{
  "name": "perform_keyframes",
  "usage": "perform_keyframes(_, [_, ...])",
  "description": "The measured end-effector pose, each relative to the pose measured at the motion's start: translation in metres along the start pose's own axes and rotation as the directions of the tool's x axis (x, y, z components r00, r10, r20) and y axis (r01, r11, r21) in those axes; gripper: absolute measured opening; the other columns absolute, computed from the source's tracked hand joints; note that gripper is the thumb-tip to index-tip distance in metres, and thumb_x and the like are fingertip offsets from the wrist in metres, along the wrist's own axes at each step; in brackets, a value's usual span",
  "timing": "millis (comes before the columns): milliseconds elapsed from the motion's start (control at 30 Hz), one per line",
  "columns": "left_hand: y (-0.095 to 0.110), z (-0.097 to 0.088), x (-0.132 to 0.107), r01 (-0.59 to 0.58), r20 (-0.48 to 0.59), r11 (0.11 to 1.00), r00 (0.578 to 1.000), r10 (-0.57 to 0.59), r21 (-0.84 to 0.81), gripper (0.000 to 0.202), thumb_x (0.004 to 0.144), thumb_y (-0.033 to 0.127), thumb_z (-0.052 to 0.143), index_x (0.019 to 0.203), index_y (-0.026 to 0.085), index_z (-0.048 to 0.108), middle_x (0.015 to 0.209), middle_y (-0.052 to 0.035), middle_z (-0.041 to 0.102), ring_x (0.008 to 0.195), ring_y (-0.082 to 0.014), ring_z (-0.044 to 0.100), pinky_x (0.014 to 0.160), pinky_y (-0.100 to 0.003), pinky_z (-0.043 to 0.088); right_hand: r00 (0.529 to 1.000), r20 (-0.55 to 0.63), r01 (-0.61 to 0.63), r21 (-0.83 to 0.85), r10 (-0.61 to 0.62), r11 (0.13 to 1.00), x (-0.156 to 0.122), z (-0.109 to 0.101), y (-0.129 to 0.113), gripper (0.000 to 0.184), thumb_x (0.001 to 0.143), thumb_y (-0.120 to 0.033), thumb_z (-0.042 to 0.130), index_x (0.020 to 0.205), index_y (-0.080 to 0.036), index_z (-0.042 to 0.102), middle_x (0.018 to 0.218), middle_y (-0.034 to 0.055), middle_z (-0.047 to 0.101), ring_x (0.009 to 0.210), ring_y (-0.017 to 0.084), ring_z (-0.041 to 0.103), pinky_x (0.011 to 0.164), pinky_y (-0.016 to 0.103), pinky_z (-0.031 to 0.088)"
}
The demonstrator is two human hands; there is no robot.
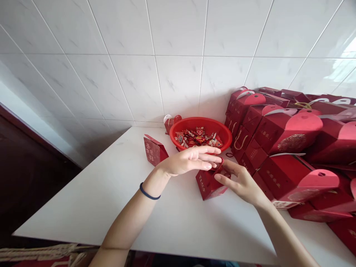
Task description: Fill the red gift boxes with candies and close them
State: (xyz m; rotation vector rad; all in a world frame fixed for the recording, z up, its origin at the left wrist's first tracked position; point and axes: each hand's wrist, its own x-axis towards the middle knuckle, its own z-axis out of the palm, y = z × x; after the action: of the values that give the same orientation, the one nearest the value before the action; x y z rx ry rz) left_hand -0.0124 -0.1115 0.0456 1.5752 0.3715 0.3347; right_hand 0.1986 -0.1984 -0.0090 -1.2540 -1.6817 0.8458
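A small red gift box stands on the white table in front of me. My left hand hovers over its top with fingers stretched out to the right, fingertips touching the box's handle loop. My right hand rests against the box's right side, fingers extended towards its top. A dark band circles my left wrist. Behind the box is a red plastic basin holding several wrapped sweets.
Another small red box sits left of the basin, and one more stands behind it by the tiled wall. A heap of larger red gift boxes fills the table's right side. The table's left edge drops to a dark floor.
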Motion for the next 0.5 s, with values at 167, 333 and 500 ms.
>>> perform_keyframes(167, [-0.002, 0.013, 0.0, -0.037, 0.027, 0.989, 0.999, 0.033, 0.141, 0.056, 0.089, 0.02, 0.067, 0.143, 0.024, 0.052, 0.149, -0.0123, 0.054, 0.139, -0.0272, 0.049, 0.111, -0.043, 0.042, 0.991, -0.131, 0.006, -0.054, -0.013, 0.999, -0.002, 0.014, 0.006, 0.033, 0.093, -0.047, 0.06, 0.096, -0.016, 0.066, 0.086, 0.0045, 0.07, 0.078, 0.017, 0.064, 0.066, 0.024, 0.05])
perform_keyframes(333, [0.001, 0.016, -0.003, -0.15, -0.019, 0.966, 0.987, 0.158, 0.211, 0.047, 0.091, 0.024, 0.066, 0.137, 0.022, 0.056, 0.129, -0.0113, 0.069, 0.124, -0.0246, 0.062, 0.106, -0.041, 0.047, 0.91, -0.375, 0.109, -0.199, -0.179, 0.974, -0.015, 0.025, 0.002, 0.028, 0.101, -0.034, 0.047, 0.085, -0.017, 0.062, 0.068, -0.0003, 0.062, 0.058, 0.01, 0.053, 0.053, 0.02, 0.042])
perform_keyframes(500, [0.01, 0.008, -0.009, -0.194, -0.08, 0.942, 0.971, 0.223, 0.275, 0.034, 0.091, 0.025, 0.067, 0.125, 0.021, 0.064, 0.116, -0.0084, 0.074, 0.116, -0.0225, 0.065, 0.095, -0.034, 0.053, 0.679, -0.594, 0.199, -0.416, -0.432, 0.887, -0.059, -0.006, -0.03, 0.012, 0.1, -0.023, 0.051, 0.102, -0.022, 0.063, 0.081, 0.0005, 0.07, 0.068, 0.012, 0.065, 0.066, 0.023, 0.051])
